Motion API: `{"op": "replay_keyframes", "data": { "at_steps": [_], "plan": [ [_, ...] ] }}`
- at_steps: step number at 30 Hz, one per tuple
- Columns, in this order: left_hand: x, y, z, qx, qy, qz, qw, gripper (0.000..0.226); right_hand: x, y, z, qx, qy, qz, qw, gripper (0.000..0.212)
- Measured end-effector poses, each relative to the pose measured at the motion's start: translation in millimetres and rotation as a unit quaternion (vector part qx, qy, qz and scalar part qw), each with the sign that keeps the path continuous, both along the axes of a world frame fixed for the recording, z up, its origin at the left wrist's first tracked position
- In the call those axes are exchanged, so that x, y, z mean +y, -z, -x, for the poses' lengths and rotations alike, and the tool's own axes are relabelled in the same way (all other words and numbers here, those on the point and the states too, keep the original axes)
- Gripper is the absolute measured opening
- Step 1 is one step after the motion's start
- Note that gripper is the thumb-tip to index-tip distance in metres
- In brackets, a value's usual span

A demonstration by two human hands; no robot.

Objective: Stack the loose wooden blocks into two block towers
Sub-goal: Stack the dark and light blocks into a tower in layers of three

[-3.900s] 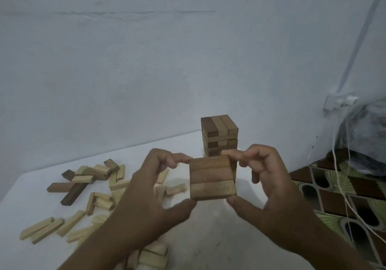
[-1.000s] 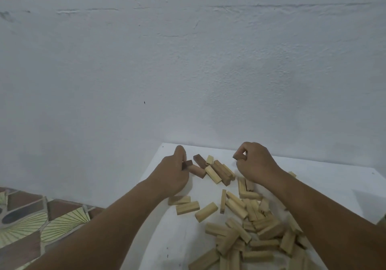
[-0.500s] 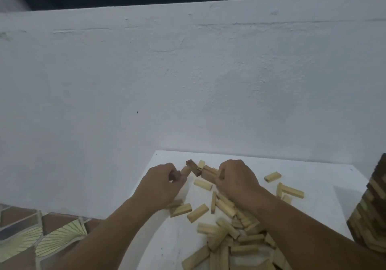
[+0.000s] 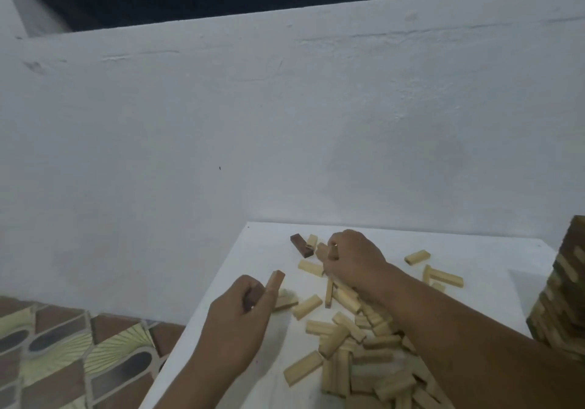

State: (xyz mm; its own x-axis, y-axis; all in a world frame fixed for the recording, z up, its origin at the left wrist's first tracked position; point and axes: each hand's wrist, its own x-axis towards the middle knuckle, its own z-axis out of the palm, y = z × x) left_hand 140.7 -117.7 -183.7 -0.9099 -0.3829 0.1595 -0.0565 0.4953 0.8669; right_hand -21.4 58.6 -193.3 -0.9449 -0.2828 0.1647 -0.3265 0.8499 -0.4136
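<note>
We are finding one tower (image 4: 562, 285) standing at three o'clock, cut off by the frame edge, with no second tower in view, so the task is looking well short of done. Since half a second ago, the left hand (image 4: 235, 320) is drawing back toward seven o'clock gripping two dark blocks (image 4: 274, 280), while the right hand (image 4: 351, 258) is closing on a block at twelve o'clock. One dark block (image 4: 301, 245) is lying loose there, and the pale blocks (image 4: 354, 345), piled at five o'clock, are overlapping too much to count.

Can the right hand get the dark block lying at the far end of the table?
Probably yes. The right hand sits just beside the dark block, nothing between them, but its fingers already seem to pinch a block.
</note>
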Motion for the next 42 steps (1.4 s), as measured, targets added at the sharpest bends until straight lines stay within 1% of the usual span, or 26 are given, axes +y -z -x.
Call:
{"op": "replay_keyframes", "data": {
  "at_steps": [2, 4, 7, 10, 11, 12, 13, 15, 18, 19, 22, 24, 27, 29, 32, 35, 37, 39, 42],
  "plan": [
    [-1, -3, 3, -0.012, 0.001, 0.009, 1.0, 0.049, 11, -7, -11, 0.0, -0.002, 0.027, 1.0, 0.008],
    [-3, -8, 10, -0.015, 0.007, 0.007, 1.0, 0.041, 27, -15, -23, 0.001, -0.007, 0.03, 1.0, 0.01],
    [0, -14, 35, -0.054, 0.035, 0.011, 0.998, 0.047, 66, -16, -55, 0.0, -0.001, 0.012, 1.0, 0.016],
    [7, -13, 73, -0.107, 0.046, -0.032, 0.993, 0.049, 109, -11, -92, -0.025, 0.03, 0.012, 0.999, 0.023],
    [11, -11, 85, -0.117, 0.05, -0.035, 0.991, 0.047, 120, -10, -102, -0.031, 0.037, 0.018, 0.999, 0.024],
    [15, -11, 96, -0.119, 0.051, -0.029, 0.991, 0.042, 129, -10, -110, -0.038, 0.041, 0.024, 0.998, 0.022],
    [19, -10, 105, -0.119, 0.047, -0.017, 0.992, 0.037, 135, -9, -116, -0.041, 0.044, 0.028, 0.998, 0.016],
    [21, -6, 123, -0.127, 0.037, 0.02, 0.991, 0.041, 140, -5, -122, -0.036, 0.05, 0.035, 0.998, 0.007],
    [22, 2, 152, -0.147, 0.026, 0.144, 0.978, 0.048, 140, 2, -126, -0.016, 0.056, 0.052, 0.997, 0.015],
    [23, 3, 160, -0.152, 0.014, 0.172, 0.973, 0.047, 139, 3, -127, -0.007, 0.052, 0.056, 0.997, 0.018],
    [26, 5, 178, -0.14, -0.019, 0.213, 0.967, 0.033, 139, 7, -127, 0.008, 0.045, 0.059, 0.997, 0.024],
    [29, 5, 185, -0.141, -0.037, 0.2, 0.969, 0.028, 140, 8, -127, 0.012, 0.045, 0.062, 0.997, 0.027],
    [30, 4, 185, -0.158, -0.042, 0.125, 0.979, 0.016, 141, 8, -127, 0.01, 0.042, 0.071, 0.997, 0.025],
    [30, 3, 183, -0.168, -0.04, 0.074, 0.982, 0.014, 140, 8, -128, 0.006, 0.047, 0.071, 0.996, 0.023],
    [29, -1, 177, -0.172, -0.043, 0.081, 0.981, 0.015, 137, 6, -129, 0.004, 0.051, 0.069, 0.996, 0.017],
    [28, -6, 166, -0.133, -0.048, 0.079, 0.987, 0.021, 140, 2, -134, 0.0, 0.056, 0.065, 0.996, 0.017],
    [31, -12, 152, -0.067, -0.05, 0.046, 0.995, 0.02, 145, 1, -140, 0.003, 0.064, 0.061, 0.996, 0.02],
    [41, -21, 130, -0.019, -0.013, 0.016, 1.0, 0.017, 152, -1, -150, 0.006, 0.079, 0.06, 0.995, 0.022],
    [74, -35, 83, -0.011, 0.104, -0.046, 0.993, 0.018, 163, 0, -167, -0.003, 0.106, 0.063, 0.992, 0.029]
  ]
}}
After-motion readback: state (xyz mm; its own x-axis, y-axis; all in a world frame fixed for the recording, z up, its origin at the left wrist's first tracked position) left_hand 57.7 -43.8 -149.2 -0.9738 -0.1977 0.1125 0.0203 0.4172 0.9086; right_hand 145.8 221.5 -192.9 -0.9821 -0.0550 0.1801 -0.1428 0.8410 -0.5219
